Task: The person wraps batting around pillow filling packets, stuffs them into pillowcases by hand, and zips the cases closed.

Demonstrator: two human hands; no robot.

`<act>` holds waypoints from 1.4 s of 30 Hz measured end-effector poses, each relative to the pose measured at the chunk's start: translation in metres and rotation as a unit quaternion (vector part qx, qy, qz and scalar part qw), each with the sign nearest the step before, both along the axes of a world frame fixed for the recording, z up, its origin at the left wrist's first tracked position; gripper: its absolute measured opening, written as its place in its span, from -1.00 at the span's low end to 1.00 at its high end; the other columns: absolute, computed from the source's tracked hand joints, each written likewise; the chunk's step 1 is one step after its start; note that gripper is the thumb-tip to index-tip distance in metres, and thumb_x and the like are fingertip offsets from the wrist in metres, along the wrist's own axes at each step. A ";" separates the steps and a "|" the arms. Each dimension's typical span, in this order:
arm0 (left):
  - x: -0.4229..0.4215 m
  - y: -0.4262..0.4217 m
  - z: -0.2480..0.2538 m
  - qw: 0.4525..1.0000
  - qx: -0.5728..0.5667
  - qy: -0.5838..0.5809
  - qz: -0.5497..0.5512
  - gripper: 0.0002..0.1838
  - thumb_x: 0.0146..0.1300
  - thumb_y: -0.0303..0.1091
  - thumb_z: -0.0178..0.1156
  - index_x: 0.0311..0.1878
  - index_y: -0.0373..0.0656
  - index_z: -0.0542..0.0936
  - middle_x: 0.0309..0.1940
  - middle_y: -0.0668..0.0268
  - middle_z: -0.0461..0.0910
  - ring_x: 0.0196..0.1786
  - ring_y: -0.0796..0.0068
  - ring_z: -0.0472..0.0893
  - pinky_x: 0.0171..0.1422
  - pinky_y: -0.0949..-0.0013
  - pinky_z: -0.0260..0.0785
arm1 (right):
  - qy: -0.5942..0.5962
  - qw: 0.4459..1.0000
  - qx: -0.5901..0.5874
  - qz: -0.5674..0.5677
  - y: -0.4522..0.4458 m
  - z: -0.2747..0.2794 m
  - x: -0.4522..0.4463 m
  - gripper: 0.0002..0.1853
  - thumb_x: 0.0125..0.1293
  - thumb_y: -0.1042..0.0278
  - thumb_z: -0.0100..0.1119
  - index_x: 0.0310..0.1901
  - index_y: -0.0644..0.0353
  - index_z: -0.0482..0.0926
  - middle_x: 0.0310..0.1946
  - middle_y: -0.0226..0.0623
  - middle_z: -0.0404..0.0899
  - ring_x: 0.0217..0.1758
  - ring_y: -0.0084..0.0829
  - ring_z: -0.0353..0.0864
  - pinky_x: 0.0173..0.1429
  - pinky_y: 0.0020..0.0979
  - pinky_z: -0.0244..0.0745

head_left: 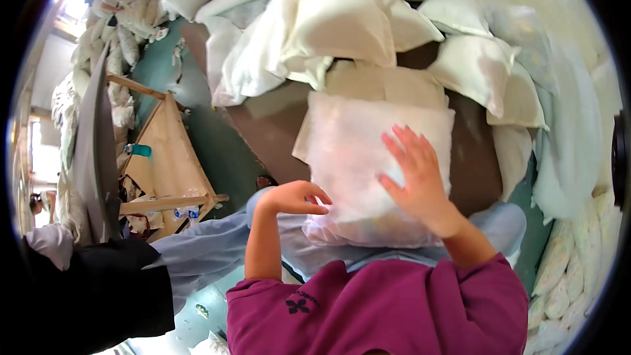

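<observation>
A white, see-through stuffed cushion [355, 151] rests by my lap, with coloured filling showing faintly at its near end. Over its right half, my right hand [417, 174] is spread with the fingers apart; whether the palm presses on it I cannot tell. My left hand [297, 197] hangs at the cushion's left edge, fingers loosely bent and apart, gripping nothing visible. Beneath the cushion's far end, cream fabric [384, 84] lies on a brown board [476, 164].
White cushions [342, 20] are heaped at the board's far side, and more [473, 69] lie at the right. On the left stands a wooden frame [167, 141] with a turquoise bottle [139, 150]. Filled pieces [559, 276] are stacked at lower right. Black cloth [98, 296] fills the lower left.
</observation>
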State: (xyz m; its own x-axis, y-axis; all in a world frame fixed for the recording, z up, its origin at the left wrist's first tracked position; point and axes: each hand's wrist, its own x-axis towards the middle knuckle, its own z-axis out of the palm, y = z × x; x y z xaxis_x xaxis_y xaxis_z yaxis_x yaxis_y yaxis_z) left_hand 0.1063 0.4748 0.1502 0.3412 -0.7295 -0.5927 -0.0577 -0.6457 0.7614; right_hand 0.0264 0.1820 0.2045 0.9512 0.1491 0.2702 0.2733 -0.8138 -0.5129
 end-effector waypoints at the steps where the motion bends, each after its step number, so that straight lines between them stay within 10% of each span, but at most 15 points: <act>1: 0.010 0.017 -0.009 0.998 -0.019 0.056 -0.002 -0.53 0.20 -0.21 0.30 0.16 -0.18 0.55 -0.01 0.21 0.62 -0.07 0.46 0.63 0.02 0.38 0.47 | -0.012 0.999 -0.041 -0.007 0.014 -0.010 -0.002 -0.40 0.17 0.11 0.25 0.26 0.10 0.43 0.34 -0.11 0.29 0.41 -0.02 0.21 0.46 -0.01 0.03; 4: 0.033 0.045 -0.046 0.934 -0.154 0.019 0.321 -0.27 0.17 -0.17 0.32 0.36 -0.19 0.29 0.20 0.09 0.48 -0.06 0.34 0.64 -0.02 0.32 0.50 | 0.085 0.996 -0.015 -0.001 0.019 -0.051 -0.025 -0.31 0.16 0.13 0.25 0.34 0.08 0.33 0.44 -0.11 0.12 0.51 -0.01 0.02 0.51 0.08 -0.21; 5: 0.049 0.050 -0.080 0.903 -0.056 -0.182 0.385 -0.12 0.15 -0.20 0.34 0.47 -0.10 0.08 0.38 0.03 0.26 0.05 0.23 0.60 0.07 0.22 0.48 | 0.082 0.997 -0.005 -0.002 0.022 -0.055 -0.028 -0.31 0.16 0.13 0.25 0.34 0.10 0.33 0.43 -0.09 0.14 0.51 -0.01 0.03 0.52 0.08 -0.22; 7: 0.075 0.039 -0.113 0.761 0.104 -0.533 0.354 -0.09 0.10 -0.14 0.38 0.46 -0.10 0.12 0.45 0.01 0.12 0.30 0.15 0.43 0.28 0.14 0.34 | 0.087 0.996 0.010 -0.006 0.023 -0.060 -0.034 -0.31 0.17 0.13 0.24 0.34 0.12 0.33 0.41 -0.05 0.18 0.51 -0.02 0.04 0.52 0.08 -0.24; 10: 0.109 0.007 -0.153 0.740 0.168 -0.603 0.245 -0.01 0.04 -0.09 0.41 0.48 -0.10 0.09 0.50 0.01 0.01 0.50 0.10 0.14 0.50 0.06 0.03 | 0.080 0.996 0.025 -0.009 0.025 -0.061 -0.032 -0.32 0.16 0.22 0.24 0.34 0.15 0.32 0.39 -0.01 0.20 0.49 -0.02 0.09 0.51 -0.01 -0.11; 13: 0.147 -0.020 -0.259 0.537 0.257 -0.794 0.122 0.11 -0.06 0.01 0.44 0.50 -0.13 0.05 0.53 0.05 -0.06 0.56 0.13 -0.03 0.58 0.05 -0.20 | 0.156 0.946 0.281 -0.041 0.019 -0.082 -0.037 -0.33 0.14 0.32 0.24 0.33 0.18 0.32 0.38 0.02 0.20 0.48 -0.01 0.13 0.47 -0.13 0.07; 16: 0.114 -0.065 -0.242 0.680 0.122 -0.700 0.179 0.12 -0.09 0.01 0.45 0.50 -0.11 0.06 0.53 0.06 -0.06 0.56 0.12 -0.04 0.58 0.02 -0.22 | 0.188 0.919 0.343 -0.041 -0.001 -0.112 -0.043 -0.30 0.11 0.39 0.25 0.34 0.21 0.29 0.32 0.03 0.27 0.40 -0.02 0.24 0.40 -0.23 0.21; 21: 0.051 -0.106 -0.161 0.862 -0.163 -0.331 0.348 0.16 -0.16 0.00 0.47 0.50 -0.08 0.06 0.53 0.08 -0.06 0.57 0.11 -0.06 0.57 -0.05 -0.24 | 0.128 0.984 0.121 -0.005 -0.001 -0.154 -0.047 -0.32 0.10 0.34 0.22 0.31 0.18 0.31 0.17 -0.01 0.32 0.23 0.01 0.29 0.34 -0.08 0.21; 25: 0.011 -0.144 -0.100 0.861 -0.333 -0.145 0.357 0.18 -0.21 0.00 0.48 0.50 -0.05 0.07 0.53 0.09 -0.06 0.57 0.10 -0.08 0.57 -0.10 -0.27 | 0.150 0.986 -0.065 0.036 0.001 -0.193 -0.041 -0.31 0.12 0.10 0.20 0.31 0.11 0.32 0.19 0.00 0.30 0.20 0.05 0.27 0.34 -0.01 0.16; 27: -0.018 -0.175 -0.079 0.857 -0.329 -0.207 0.338 0.19 -0.23 -0.01 0.49 0.50 -0.04 0.07 0.53 0.09 -0.06 0.57 0.10 -0.08 0.56 -0.12 -0.28 | 0.169 0.972 -0.148 0.060 0.002 -0.203 -0.039 -0.30 0.15 0.04 0.18 0.31 0.11 0.32 0.21 0.00 0.30 0.24 0.04 0.27 0.37 -0.02 0.14; 30: -0.052 -0.225 -0.070 0.859 -0.037 -0.432 0.273 0.21 -0.27 -0.06 0.50 0.51 -0.02 0.05 0.53 0.12 -0.06 0.57 0.01 -0.09 0.54 -0.21 -0.29 | 0.222 0.962 -0.142 0.073 -0.002 -0.204 -0.038 -0.32 0.19 -0.01 0.14 0.32 0.11 0.32 0.27 -0.02 0.28 0.31 0.02 0.23 0.40 -0.03 0.11; 34: -0.046 -0.221 -0.109 0.832 -0.010 -0.473 0.288 0.20 -0.28 -0.18 0.49 0.50 0.00 0.06 0.52 0.12 -0.07 0.55 -0.03 -0.07 0.53 -0.20 -0.20 | 0.387 0.918 -0.049 0.076 -0.014 -0.183 -0.048 -0.33 0.25 -0.08 0.07 0.33 0.11 0.33 0.35 -0.05 0.26 0.41 -0.01 0.18 0.44 -0.05 0.07; 37: -0.031 -0.195 -0.130 0.821 -0.073 -0.449 0.346 0.07 -0.18 -0.37 0.42 0.48 -0.02 0.10 0.50 0.08 -0.01 0.52 -0.03 0.02 0.51 -0.08 -0.03 | 0.318 0.891 -0.161 0.281 -0.047 -0.095 -0.040 -0.40 0.27 -0.04 0.10 0.28 0.10 0.42 0.29 -0.10 0.39 0.34 -0.11 0.34 0.39 -0.16 0.20; 39: -0.027 -0.185 -0.119 0.823 -0.122 -0.413 0.371 0.02 -0.14 -0.38 0.41 0.46 -0.04 0.12 0.48 0.08 0.04 0.49 -0.03 0.09 0.50 0.00 0.03 | 0.467 0.802 0.090 0.362 -0.088 -0.052 -0.017 -0.42 0.26 -0.09 0.16 0.17 0.16 0.53 0.08 -0.04 0.57 0.21 -0.14 0.50 0.27 -0.25 0.37; 42: -0.026 -0.185 -0.109 0.819 -0.140 -0.404 0.382 -0.03 -0.10 -0.40 0.39 0.44 -0.08 0.14 0.46 0.09 0.10 0.46 -0.03 0.16 0.49 0.10 0.10 | 0.358 0.894 0.255 0.083 -0.124 -0.026 0.028 -0.70 0.12 0.33 0.26 -0.09 0.21 0.66 -0.13 -0.21 0.69 -0.02 -0.40 0.64 0.16 -0.38 0.45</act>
